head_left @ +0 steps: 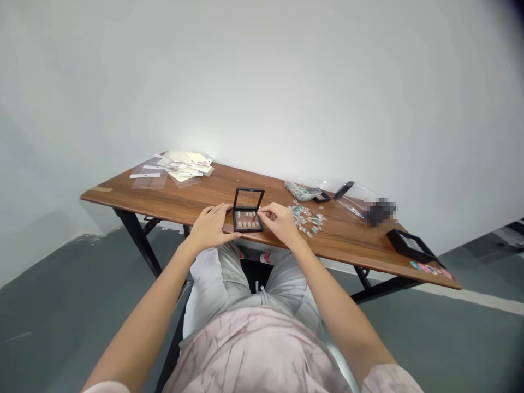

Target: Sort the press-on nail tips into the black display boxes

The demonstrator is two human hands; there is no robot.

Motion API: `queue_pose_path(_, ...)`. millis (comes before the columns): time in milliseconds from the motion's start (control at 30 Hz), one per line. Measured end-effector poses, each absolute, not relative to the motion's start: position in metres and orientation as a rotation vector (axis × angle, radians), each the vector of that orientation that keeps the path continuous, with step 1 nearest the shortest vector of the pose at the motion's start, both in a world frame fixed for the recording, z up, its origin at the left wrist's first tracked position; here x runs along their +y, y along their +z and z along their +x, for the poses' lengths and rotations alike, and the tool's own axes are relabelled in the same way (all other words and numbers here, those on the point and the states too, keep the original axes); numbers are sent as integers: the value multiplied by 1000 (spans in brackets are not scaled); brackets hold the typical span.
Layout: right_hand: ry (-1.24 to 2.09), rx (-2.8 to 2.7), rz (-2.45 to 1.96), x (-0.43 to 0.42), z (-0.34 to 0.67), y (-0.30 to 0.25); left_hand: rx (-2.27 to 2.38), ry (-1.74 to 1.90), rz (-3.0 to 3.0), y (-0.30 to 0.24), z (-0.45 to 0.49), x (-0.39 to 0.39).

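Note:
A small black case [248, 229] stands at the table's front edge with its framed clear lid [249, 198] raised. Inside it lie rows of small pale pieces that look like press-on nails [247, 224]. My left hand [210, 226] rests flat by the case's left side, fingers spread and thumb along its front corner. Over the right side of the case, my right hand [280, 221] pinches with thumb and forefinger. Whatever sits between those fingertips is too small to make out. Just right of that hand, many loose clear and green nail pieces [310, 218] are scattered.
Clear plastic bags and pale cards [184, 165] are heaped at the back left of the wooden table [139, 199]. A bag of green pieces [302, 191] lies behind the scattered ones. An open black box [410, 245] and colourful stickers [429, 268] sit at the right end. A wall [262, 98] stands behind.

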State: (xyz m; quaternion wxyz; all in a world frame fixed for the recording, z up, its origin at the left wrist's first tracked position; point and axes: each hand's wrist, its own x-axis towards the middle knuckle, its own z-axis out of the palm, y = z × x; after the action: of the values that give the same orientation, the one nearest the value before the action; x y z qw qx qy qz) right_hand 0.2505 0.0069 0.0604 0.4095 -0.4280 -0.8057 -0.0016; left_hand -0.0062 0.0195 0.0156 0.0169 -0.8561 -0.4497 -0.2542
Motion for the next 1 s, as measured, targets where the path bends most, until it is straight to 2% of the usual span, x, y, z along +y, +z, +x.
queue_pose_path(367, 75, -2147, -1276, 32, 216, 54, -1414, -813, -2669, 17, -6, 17)
queue_pose_path(1000, 67, -2250, -1253, 30, 215, 51, -1422, -820, -2676, 17, -6, 17)
